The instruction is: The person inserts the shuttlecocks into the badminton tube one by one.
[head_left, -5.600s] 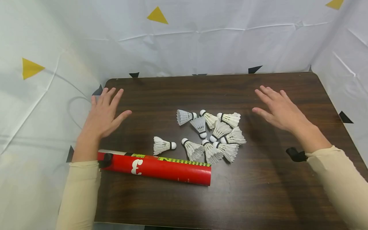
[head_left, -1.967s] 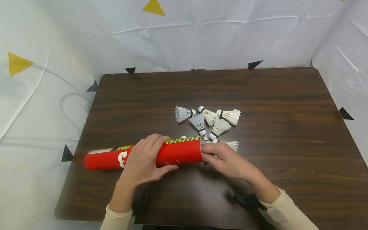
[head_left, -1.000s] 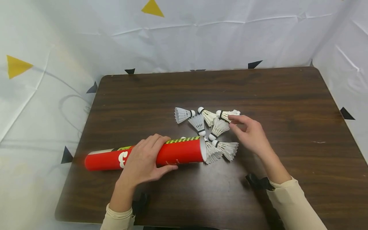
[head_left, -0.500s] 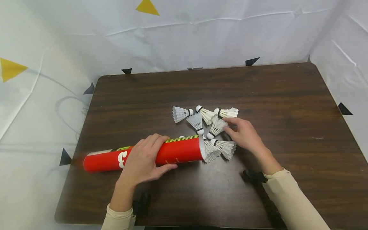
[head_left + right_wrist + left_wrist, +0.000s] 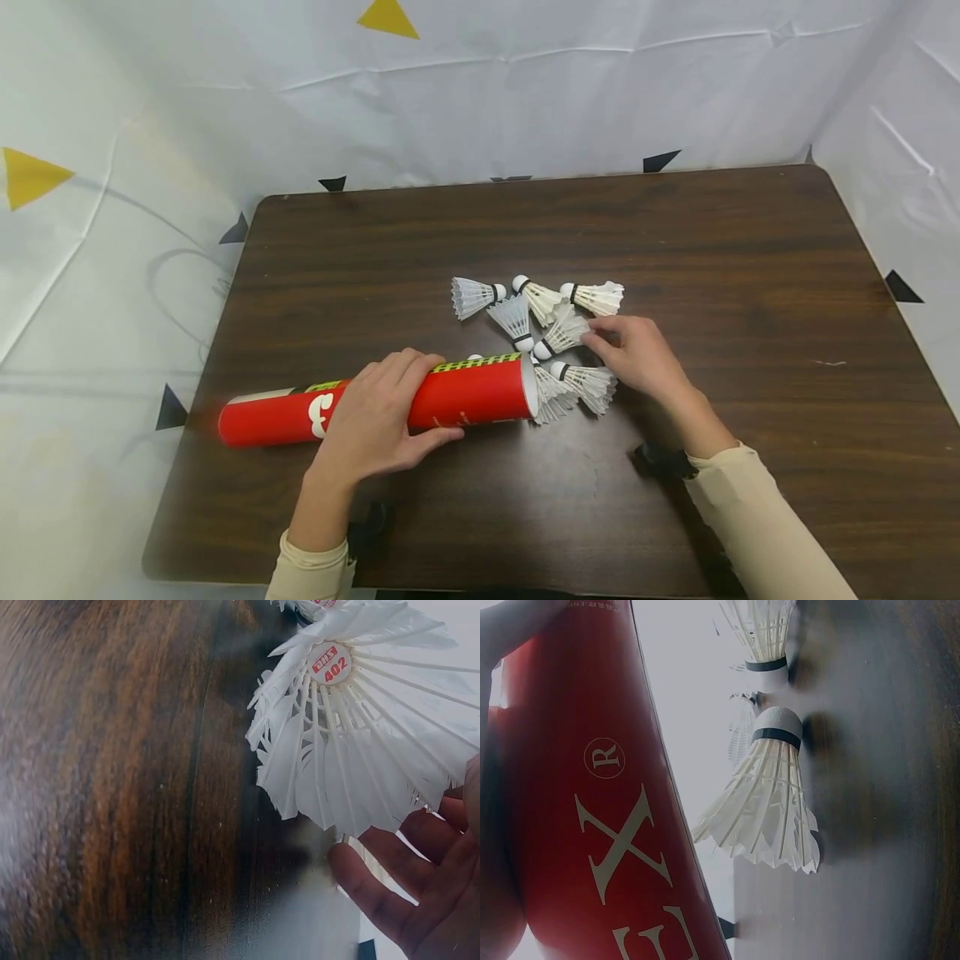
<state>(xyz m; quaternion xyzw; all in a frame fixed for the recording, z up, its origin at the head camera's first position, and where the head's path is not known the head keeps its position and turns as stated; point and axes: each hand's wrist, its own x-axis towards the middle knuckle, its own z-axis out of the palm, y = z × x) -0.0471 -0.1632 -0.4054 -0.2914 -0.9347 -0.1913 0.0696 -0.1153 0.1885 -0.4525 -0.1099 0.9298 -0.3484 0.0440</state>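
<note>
A red shuttlecock tube [image 5: 468, 400], slightly raised at its right end, lies under my left hand [image 5: 382, 417], which grips it round the middle. Its open mouth faces right, towards the shuttlecocks. My right hand [image 5: 637, 354] pinches the feather edge of a white shuttlecock [image 5: 564, 332], whose cork points down and left. Below that one, another shuttlecock [image 5: 587, 385] lies close under the hand. In the right wrist view, feathers and a cork marked 402 of a shuttlecock [image 5: 337, 742] fill the area above my fingers [image 5: 367, 889].
More shuttlecocks lie behind: one [image 5: 476, 297] at left, one [image 5: 513, 319] beside it, one [image 5: 596, 297] at right. Another [image 5: 551, 396] is partly hidden by the tube mouth. The left wrist view shows a shuttlecock [image 5: 765, 795] beside the tube. White sheeting [image 5: 480, 108] surrounds the brown table [image 5: 750, 333].
From spread hands above the table, my left hand took hold of the tube. My right hand went to its mouth, then back to the pile; one right-side shuttlecock has gone from the pile.
</note>
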